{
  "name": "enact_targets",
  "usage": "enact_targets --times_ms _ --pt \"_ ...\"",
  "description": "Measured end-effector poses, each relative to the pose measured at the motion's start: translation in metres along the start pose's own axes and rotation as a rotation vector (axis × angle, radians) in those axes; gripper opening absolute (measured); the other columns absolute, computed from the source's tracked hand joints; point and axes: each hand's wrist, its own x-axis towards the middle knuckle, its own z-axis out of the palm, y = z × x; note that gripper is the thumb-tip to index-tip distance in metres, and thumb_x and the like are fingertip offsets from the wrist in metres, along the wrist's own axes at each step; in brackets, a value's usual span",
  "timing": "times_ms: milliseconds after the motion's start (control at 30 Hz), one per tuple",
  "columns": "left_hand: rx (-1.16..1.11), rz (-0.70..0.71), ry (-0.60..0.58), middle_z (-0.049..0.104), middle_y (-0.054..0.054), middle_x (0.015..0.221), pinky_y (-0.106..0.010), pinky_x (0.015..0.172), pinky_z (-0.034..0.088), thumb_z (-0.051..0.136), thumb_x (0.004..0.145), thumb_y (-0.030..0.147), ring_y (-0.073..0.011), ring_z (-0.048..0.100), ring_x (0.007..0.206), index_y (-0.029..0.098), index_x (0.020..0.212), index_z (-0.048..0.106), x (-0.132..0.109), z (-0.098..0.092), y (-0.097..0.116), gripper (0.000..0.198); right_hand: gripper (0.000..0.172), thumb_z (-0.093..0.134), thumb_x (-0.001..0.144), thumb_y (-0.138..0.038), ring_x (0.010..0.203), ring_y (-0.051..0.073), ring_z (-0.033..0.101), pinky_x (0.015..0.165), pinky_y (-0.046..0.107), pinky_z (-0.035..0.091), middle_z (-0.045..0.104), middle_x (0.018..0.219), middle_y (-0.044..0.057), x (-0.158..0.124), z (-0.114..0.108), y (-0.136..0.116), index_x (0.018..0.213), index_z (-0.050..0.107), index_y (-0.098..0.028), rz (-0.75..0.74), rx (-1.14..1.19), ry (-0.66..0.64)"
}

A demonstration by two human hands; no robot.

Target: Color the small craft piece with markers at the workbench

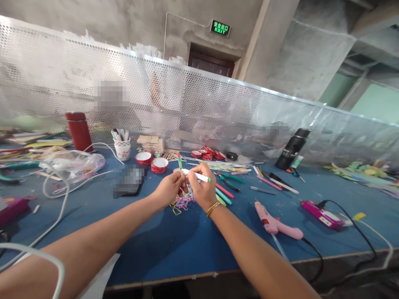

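My left hand point(168, 189) is closed, its fingertips pinching a thin wooden stick point(180, 161) upright; its upper part is coloured green with a red tip. In my right hand point(204, 189) is a white marker pen point(202, 177) with a green end, its other end pointing toward the stick. The two hands meet above the middle of the blue table. Just below them lies a loose pile of colourful small rubber bands point(184, 202), partly hidden by the fingers. Beside my right hand lie a red marker point(225, 191) and a teal marker point(223, 197).
A phone point(132, 180), red-rimmed round pieces point(159, 165) and a paper cup of pens point(121, 148) stand to the left. At right are a pink glue gun point(276, 224) with a cord and a black bottle point(293, 148). A perforated metal screen point(174, 95) runs behind the table.
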Motion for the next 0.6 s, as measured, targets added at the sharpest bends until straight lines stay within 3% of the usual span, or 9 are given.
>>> enact_targets --times_ms 333,600 --pt "0.044 -0.008 -0.009 0.059 0.001 0.06 -0.018 0.043 0.033 0.039 0.092 0.031 -0.0057 0.047 0.042 0.016 0.077 0.049 -0.0023 -0.0009 0.0018 0.024 0.013 0.053 0.084 -0.027 0.076 0.018 0.055 0.071 0.031 0.044 0.059 0.073 0.002 0.0 -0.0004 -0.0001 0.072 0.052 -0.021 -0.011 -0.017 -0.007" --pt "0.012 -0.001 -0.029 0.057 0.002 0.059 -0.019 0.043 0.035 0.043 0.09 0.038 -0.0068 0.047 0.042 0.017 0.08 0.052 0.0006 -0.0013 -0.0043 0.025 0.014 0.052 0.085 -0.029 0.076 0.018 0.056 0.072 0.031 0.044 0.059 0.074 0.002 0.0002 -0.0004 -0.0004 0.074 0.054 -0.021 -0.007 -0.01 -0.003"
